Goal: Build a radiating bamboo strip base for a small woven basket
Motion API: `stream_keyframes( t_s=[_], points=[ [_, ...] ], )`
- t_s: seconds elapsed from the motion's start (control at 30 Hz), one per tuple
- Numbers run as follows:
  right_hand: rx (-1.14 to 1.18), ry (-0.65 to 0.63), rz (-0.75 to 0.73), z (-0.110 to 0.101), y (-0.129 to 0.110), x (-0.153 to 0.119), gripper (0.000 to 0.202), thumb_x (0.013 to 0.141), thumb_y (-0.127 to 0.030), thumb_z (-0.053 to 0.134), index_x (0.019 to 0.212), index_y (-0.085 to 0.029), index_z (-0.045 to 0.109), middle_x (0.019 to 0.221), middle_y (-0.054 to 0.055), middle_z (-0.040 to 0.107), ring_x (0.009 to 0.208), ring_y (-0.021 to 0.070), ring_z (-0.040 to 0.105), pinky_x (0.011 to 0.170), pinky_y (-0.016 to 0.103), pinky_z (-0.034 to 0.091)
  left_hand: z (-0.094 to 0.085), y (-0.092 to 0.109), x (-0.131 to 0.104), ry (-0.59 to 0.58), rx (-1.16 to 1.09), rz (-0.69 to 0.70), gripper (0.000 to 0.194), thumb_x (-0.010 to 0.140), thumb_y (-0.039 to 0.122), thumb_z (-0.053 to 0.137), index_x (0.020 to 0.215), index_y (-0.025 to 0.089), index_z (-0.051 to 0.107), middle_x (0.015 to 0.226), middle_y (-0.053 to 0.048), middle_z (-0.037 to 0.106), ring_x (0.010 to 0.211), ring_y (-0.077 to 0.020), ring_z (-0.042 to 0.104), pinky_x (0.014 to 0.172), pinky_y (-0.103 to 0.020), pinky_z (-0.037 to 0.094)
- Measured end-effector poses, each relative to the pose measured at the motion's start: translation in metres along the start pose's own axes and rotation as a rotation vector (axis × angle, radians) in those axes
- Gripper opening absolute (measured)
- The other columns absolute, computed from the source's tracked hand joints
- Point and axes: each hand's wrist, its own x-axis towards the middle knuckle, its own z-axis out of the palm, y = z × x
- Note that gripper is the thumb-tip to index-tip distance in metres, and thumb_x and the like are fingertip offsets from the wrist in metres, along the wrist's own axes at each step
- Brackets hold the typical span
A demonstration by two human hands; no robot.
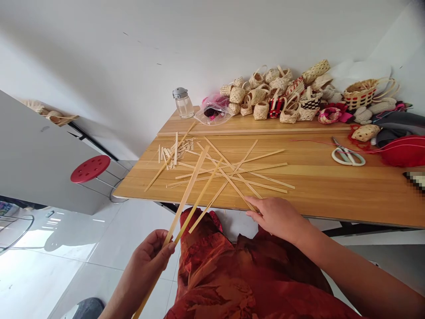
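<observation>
My left hand (151, 254), low in front of the table, is closed around two flat bamboo strips (190, 190), which slant up toward the tabletop. One strip is paler and wider, the other yellower. At the table's front edge my right hand (274, 217) has its index finger and thumb around the near end of a strip. That strip belongs to a loose star of crossed bamboo strips (234, 170) lying on the wood. Part of the pinch is hidden by the fingers. Another long yellow strip (159, 173) lies left of the star, across a pile of short offcuts (182, 150).
On the wooden table (332, 190) white-handled scissors (348, 157) lie to the right, near red yarn (401, 150). Many small woven baskets (262, 110) line the wall, beside a plastic bag (214, 113) and a glass jar (184, 106). A red stool (90, 168) stands left.
</observation>
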Motion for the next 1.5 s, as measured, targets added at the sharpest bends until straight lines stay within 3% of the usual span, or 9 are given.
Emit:
stream_keyframes(
  t_s=[0.3,0.53,0.77,0.93,1.23,1.37,1.5],
  points=[
    [0.013,-0.01,-0.012,-0.001,0.002,0.0,0.049,0.099,-0.043,0.05,0.145,-0.026,0.054,0.089,0.008,0.078,0.082,0.0288,0.072,0.064,0.033,0.042,-0.008,-0.025,-0.003,-0.072,0.027,-0.017,0.042,0.076,0.058,0.075,0.089,0.021,0.06,0.068,0.005,0.051,0.055,-0.0081,0.039,0.048,-0.018,0.033],
    [0.02,-0.017,-0.006,0.0,0.002,0.0,0.05,0.098,-0.043,0.051,0.145,-0.026,0.054,0.089,0.008,0.078,0.082,0.0288,0.072,0.064,0.033,0.042,-0.002,-0.017,-0.005,-0.062,0.049,-0.002,0.042,0.077,0.057,0.074,0.092,0.02,0.06,0.071,0.004,0.054,0.056,-0.0082,0.04,0.049,-0.018,0.035],
    [0.029,-0.01,-0.002,0.001,0.002,0.0,0.05,0.098,-0.043,0.052,0.145,-0.027,0.054,0.089,0.008,0.078,0.081,0.0282,0.072,0.064,0.032,0.041,0.006,-0.005,-0.016,0.033,0.042,0.004,0.042,0.076,0.057,0.075,0.09,0.021,0.06,0.068,0.004,0.054,0.055,-0.008,0.039,0.05,-0.017,0.034],
    [0.011,-0.003,-0.021,0.001,0.004,0.001,0.048,0.098,-0.045,0.053,0.142,-0.027,0.057,0.084,0.008,0.077,0.079,0.0281,0.072,0.062,0.032,0.041,0.004,-0.008,-0.013,-0.012,0.074,-0.023,0.042,0.073,0.057,0.076,0.09,0.021,0.061,0.066,0.004,0.053,0.054,-0.0087,0.04,0.048,-0.018,0.034],
    [0.049,0.229,-0.067,-0.018,0.013,0.023,0.031,0.098,-0.037,0.053,0.12,-0.026,0.07,0.081,0.004,0.076,0.076,0.0237,0.07,0.066,0.032,0.045,0.004,-0.01,-0.01,-0.037,0.07,-0.025,0.041,0.074,0.056,0.076,0.09,0.021,0.061,0.065,0.005,0.052,0.053,-0.0087,0.039,0.048,-0.018,0.033],
    [0.08,0.383,-0.177,-0.017,0.022,0.053,0.027,0.097,-0.031,0.054,0.115,-0.019,0.071,0.106,0.008,0.075,0.1,0.0261,0.068,0.086,0.036,0.05,0.006,-0.007,-0.012,-0.001,0.056,-0.017,0.041,0.075,0.056,0.075,0.09,0.021,0.061,0.064,0.005,0.052,0.054,-0.0087,0.039,0.048,-0.018,0.033],
    [0.089,0.453,-0.251,-0.006,0.029,0.087,0.037,0.095,-0.035,0.058,0.126,-0.016,0.065,0.13,0.014,0.067,0.123,0.0289,0.058,0.107,0.043,0.044,0.009,-0.002,-0.015,-0.02,0.052,-0.022,0.042,0.074,0.057,0.076,0.089,0.02,0.062,0.066,0.004,0.055,0.055,-0.0087,0.039,0.049,-0.018,0.033]
  ],
)
